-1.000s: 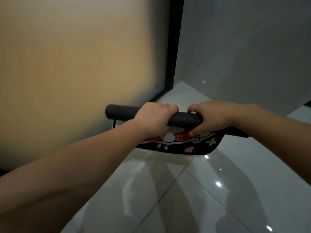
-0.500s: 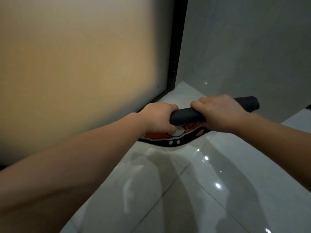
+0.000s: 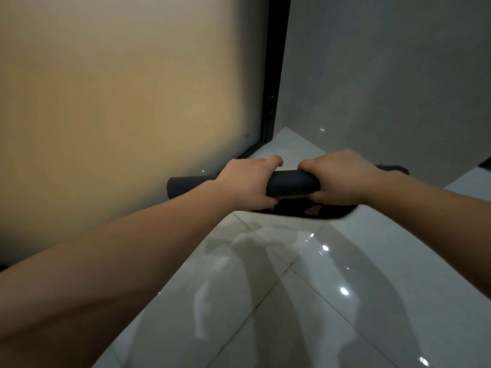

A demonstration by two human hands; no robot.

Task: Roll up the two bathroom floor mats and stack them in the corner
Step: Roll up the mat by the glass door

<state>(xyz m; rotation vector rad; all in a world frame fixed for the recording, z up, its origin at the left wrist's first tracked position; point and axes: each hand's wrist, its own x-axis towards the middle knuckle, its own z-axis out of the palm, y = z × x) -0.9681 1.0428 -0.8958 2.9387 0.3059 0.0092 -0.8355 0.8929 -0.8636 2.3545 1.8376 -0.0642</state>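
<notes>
A dark grey rolled mat (image 3: 291, 183) lies across the middle of the head view, just above the glossy white floor. My left hand (image 3: 245, 184) grips the roll left of its centre, and my right hand (image 3: 342, 176) grips it right of centre. The roll's left end (image 3: 183, 187) sticks out past my left hand; its right end (image 3: 396, 168) shows behind my right wrist. Under the roll a short unrolled flap (image 3: 310, 211) with a black edge and red print hangs toward the floor. Only one mat is visible.
A frosted glass panel (image 3: 119, 107) with a black frame (image 3: 276, 75) fills the left side. A grey wall (image 3: 385, 75) stands on the right. The two meet at a floor corner (image 3: 285, 131) just beyond the roll. White tiles (image 3: 292, 301) stretch toward me.
The roll has taken up more of the mat, so the printed flap under it is much shorter. Both hands and the roll have shifted toward the corner.
</notes>
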